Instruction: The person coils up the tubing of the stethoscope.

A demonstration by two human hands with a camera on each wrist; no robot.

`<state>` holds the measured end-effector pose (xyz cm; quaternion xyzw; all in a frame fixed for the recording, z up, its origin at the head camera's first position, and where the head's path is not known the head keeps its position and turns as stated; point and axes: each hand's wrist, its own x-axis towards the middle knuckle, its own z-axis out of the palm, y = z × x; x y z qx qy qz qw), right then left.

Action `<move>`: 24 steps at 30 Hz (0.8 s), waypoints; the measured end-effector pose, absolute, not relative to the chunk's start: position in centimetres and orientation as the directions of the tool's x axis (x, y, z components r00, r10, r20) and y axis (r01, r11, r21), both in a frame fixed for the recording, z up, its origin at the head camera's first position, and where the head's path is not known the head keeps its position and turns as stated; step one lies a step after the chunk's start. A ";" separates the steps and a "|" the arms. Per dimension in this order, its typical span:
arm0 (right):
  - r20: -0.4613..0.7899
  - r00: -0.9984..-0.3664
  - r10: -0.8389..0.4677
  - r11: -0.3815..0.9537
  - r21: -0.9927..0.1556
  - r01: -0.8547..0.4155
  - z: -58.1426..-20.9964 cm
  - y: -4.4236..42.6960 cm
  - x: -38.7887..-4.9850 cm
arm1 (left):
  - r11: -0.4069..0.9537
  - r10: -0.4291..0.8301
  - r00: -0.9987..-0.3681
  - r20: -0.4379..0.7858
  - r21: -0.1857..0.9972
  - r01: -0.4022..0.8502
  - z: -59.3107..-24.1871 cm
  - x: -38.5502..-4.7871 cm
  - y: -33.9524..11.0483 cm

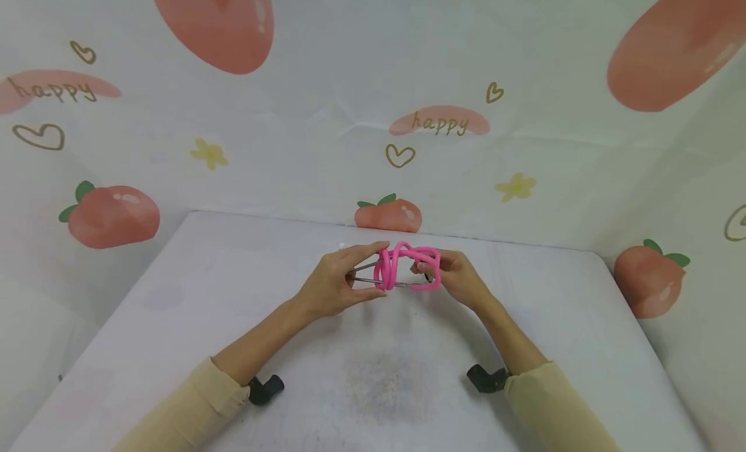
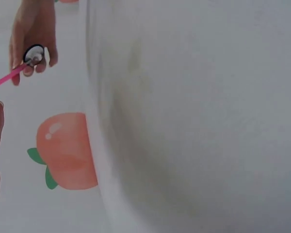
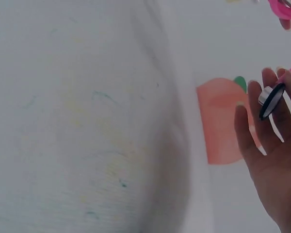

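Observation:
A stethoscope with coiled pink tubing point(image 1: 387, 271) and metal ear tubes point(image 1: 366, 280) is held up above the white table in the head view. My left hand point(image 1: 335, 280) grips the coil and ear tubes from the left, thumb and fingers on either side. On the right, my right hand point(image 1: 457, 277) pinches the tubing by the chest piece. That round, dark-rimmed chest piece point(image 2: 34, 55) shows against the right hand point(image 2: 35, 34) in the left wrist view. In the right wrist view the chest piece point(image 3: 271, 101) lies at the fingers of my right hand point(image 3: 281, 165).
The white table point(image 1: 384, 381) spreads beneath both forearms. Behind it hangs a white backdrop point(image 1: 315, 115) printed with peaches, hearts and flowers. A black fitting point(image 1: 266, 390) is at the left sleeve, and another black fitting point(image 1: 487, 379) at the right sleeve.

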<state>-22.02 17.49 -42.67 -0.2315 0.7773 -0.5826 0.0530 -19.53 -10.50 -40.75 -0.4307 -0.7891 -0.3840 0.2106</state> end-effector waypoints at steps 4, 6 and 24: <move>0.178 -0.893 -0.414 0.187 -0.943 -0.275 -43.1 17.4 -21.8 | 0.355 0.496 -0.553 0.669 0.425 0.833 -40.5 -19.7 -10.7; 0.190 -0.894 -0.406 0.181 -0.942 -0.283 -43.3 17.3 -21.8 | 0.368 0.487 -0.557 0.673 0.421 0.829 -40.4 -19.8 -10.7; 0.104 -0.974 -0.199 0.493 -0.849 -0.192 -44.3 15.5 -19.7 | 0.502 0.418 -0.620 0.664 0.400 0.767 -41.6 -20.1 -10.3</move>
